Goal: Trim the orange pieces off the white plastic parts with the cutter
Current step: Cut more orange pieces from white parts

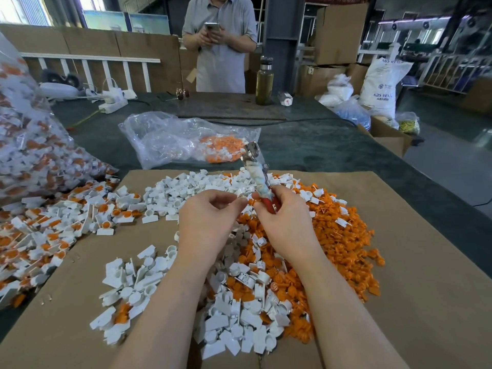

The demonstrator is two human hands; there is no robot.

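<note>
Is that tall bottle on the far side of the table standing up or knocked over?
Upright. The bottle stands on its base on the dark table, its dark cap on top.

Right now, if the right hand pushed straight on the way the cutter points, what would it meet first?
Probably the clear plastic bag of orange and white pieces. The right hand grips the cutter, whose tip points up and away towards that bag; depth is unclear, so it may pass above.

A plastic bag lies behind the cardboard sheet, a bottle farther back.
</note>
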